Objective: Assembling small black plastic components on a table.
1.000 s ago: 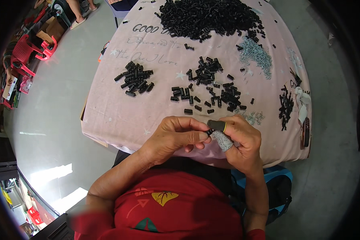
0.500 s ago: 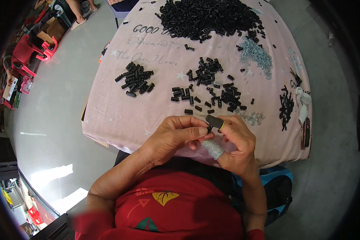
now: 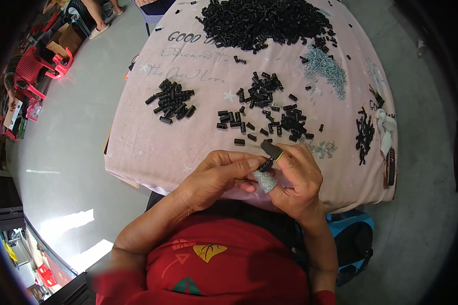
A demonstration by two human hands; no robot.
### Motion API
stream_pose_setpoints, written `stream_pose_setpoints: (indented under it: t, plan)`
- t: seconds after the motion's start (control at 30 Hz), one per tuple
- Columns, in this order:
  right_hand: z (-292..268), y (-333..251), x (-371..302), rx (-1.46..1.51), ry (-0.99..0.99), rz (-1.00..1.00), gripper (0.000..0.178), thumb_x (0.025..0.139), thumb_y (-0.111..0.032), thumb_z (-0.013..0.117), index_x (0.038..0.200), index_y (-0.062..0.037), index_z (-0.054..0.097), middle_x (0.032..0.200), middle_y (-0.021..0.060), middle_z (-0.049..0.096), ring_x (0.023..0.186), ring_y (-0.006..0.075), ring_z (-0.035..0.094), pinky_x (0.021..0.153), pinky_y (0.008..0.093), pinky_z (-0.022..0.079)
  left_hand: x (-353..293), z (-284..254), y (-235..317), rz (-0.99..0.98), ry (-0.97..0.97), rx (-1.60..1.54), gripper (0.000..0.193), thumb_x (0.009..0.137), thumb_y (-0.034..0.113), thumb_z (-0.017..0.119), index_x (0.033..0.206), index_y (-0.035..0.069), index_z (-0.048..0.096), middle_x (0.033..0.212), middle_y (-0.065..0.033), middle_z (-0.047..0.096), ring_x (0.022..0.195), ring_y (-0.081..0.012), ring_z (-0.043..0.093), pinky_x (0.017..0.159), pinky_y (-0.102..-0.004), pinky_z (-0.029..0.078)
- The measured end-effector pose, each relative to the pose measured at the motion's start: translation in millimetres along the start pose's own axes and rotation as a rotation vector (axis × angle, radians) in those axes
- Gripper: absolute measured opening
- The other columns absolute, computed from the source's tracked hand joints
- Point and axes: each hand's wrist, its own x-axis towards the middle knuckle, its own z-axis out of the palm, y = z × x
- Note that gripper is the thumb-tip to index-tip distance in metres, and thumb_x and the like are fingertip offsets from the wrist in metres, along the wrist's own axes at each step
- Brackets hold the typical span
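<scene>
Just beyond the near table edge, my left hand (image 3: 221,172) pinches a small black cylindrical plastic part (image 3: 265,165) between thumb and fingertips. My right hand (image 3: 297,178) is closed on the same part from the other side. Its thumb, wrapped in a grey knitted cover (image 3: 265,181), presses the part from below. A black finger cot (image 3: 272,150) with a yellow rim covers its index finger, which bends over the top. Past my hands lie loose black parts (image 3: 292,123) of the same kind, and small silvery screws (image 3: 323,149) lie to their right.
A big heap of black pieces (image 3: 262,23) covers the far end of the pink tablecloth (image 3: 137,137). More screws (image 3: 325,71) are piled at the right, near thin black strips (image 3: 364,134). One cluster of black parts (image 3: 172,101) sits left. Red chairs (image 3: 33,66) and another person's legs (image 3: 96,18) are beyond.
My right hand has shifted slightly left and its covered thumb has come up against the black part. The part now shows more between both hands.
</scene>
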Motion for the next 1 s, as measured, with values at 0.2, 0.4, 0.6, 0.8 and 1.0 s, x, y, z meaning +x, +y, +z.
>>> stream_pose_setpoints:
  t: [0.2,0.4,0.6,0.8,1.0]
  plan:
    - [6,2,-9,0.044,-0.001,0.039,0.047,0.071,0.000,0.086,0.116,0.0038,0.074,0.102,0.0137,0.073,0.085,0.0299,0.070,0.071,0.0365,0.058,1,1,-4,0.017,0.014,0.092,0.031,0.104,0.018,0.069,0.122,-0.006,0.075,0.111,-0.0102,0.077,0.091,-0.0143,0.070,0.083,-0.0263,0.058]
    - [11,3,-10,0.041,0.031,0.000,0.045,0.071,0.001,0.084,0.114,0.0042,0.074,0.102,0.0147,0.074,0.083,0.0298,0.071,0.070,0.0362,0.058,1,-1,-9,0.083,0.038,0.096,0.028,0.104,0.017,0.070,0.121,-0.005,0.076,0.107,-0.0107,0.078,0.087,-0.0138,0.070,0.082,-0.0261,0.058]
    - [11,6,-8,0.028,0.022,-0.070,0.042,0.069,0.003,0.081,0.110,0.0069,0.074,0.102,0.0161,0.074,0.081,0.0297,0.070,0.069,0.0361,0.058,1,0,-9,0.069,0.039,0.119,0.027,0.105,0.017,0.069,0.118,-0.005,0.077,0.102,-0.0090,0.077,0.083,-0.0125,0.070,0.081,-0.0250,0.057]
    - [12,9,-8,0.009,0.025,-0.107,0.040,0.067,0.003,0.081,0.106,0.0086,0.073,0.100,0.0177,0.073,0.079,0.0300,0.069,0.067,0.0359,0.057,0,4,-8,0.080,0.043,0.200,0.028,0.105,0.020,0.069,0.117,-0.004,0.078,0.098,-0.0062,0.077,0.081,-0.0088,0.068,0.076,-0.0225,0.052]
    - [11,11,-12,-0.037,0.000,-0.134,0.036,0.070,0.000,0.081,0.103,0.0082,0.072,0.098,0.0176,0.072,0.078,0.0302,0.068,0.066,0.0358,0.057,0,8,-6,0.085,0.030,0.227,0.027,0.106,0.023,0.069,0.108,-0.002,0.079,0.092,-0.0034,0.075,0.080,-0.0069,0.066,0.075,-0.0217,0.051]
